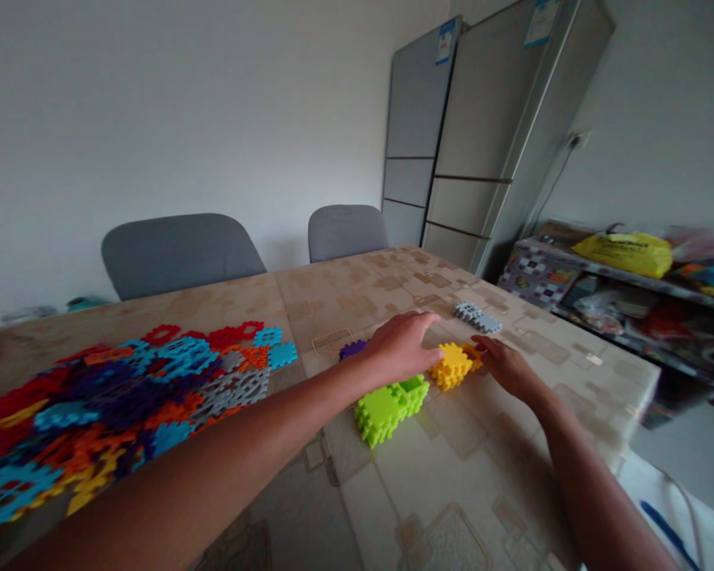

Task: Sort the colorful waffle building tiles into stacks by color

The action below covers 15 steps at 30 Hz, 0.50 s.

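Observation:
My left hand reaches over the table, its fingers stretched out and apart from the thumb. Its thumb tip is at the near left side of a yellow block built from interlocking plastic pieces. On the other side, my right hand has its fingertips closed on a yellow piece at the block's right edge; the fingers partly hide it. Below my left wrist stands a lime green block with an opening in its top. A purple piece shows behind my left forearm, mostly covered.
A wide pile of mixed interlocking pieces covers the table's left side. Grey pieces lie beyond my right hand. Two grey chairs stand behind the patterned table. A shelf with a yellow bag is at the right.

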Each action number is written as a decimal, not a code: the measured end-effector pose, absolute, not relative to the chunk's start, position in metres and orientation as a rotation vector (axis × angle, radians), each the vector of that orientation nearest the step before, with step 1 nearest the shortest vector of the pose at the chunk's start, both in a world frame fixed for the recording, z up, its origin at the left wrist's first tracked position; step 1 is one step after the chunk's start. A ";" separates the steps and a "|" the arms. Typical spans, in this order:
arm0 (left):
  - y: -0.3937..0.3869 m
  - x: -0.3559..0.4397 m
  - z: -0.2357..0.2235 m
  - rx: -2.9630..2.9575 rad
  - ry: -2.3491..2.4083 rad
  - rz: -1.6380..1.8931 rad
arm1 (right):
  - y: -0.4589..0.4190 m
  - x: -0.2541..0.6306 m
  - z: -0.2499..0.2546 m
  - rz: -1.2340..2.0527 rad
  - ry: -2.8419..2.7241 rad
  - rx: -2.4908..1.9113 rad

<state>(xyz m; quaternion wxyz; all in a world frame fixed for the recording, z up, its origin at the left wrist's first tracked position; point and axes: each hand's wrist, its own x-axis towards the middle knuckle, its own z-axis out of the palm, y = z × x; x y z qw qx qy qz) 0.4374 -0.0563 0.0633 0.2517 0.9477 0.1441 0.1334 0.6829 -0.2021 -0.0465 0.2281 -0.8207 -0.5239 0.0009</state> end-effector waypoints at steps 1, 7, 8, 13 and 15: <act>-0.055 0.423 0.065 2.544 0.385 0.401 | -0.202 0.682 -0.047 0.001 -1.449 -2.255; -0.049 0.324 0.062 2.393 0.410 0.517 | -0.203 0.678 -0.049 -0.054 -1.491 -2.254; -0.048 0.309 0.060 2.353 0.428 0.537 | -0.202 0.678 -0.049 -0.066 -1.501 -2.255; -0.044 0.249 0.048 2.297 0.601 0.544 | -0.196 0.676 -0.048 -0.125 -1.548 -2.266; -0.044 0.231 0.043 2.280 0.658 0.551 | -0.196 0.676 -0.048 -0.144 -1.569 -2.264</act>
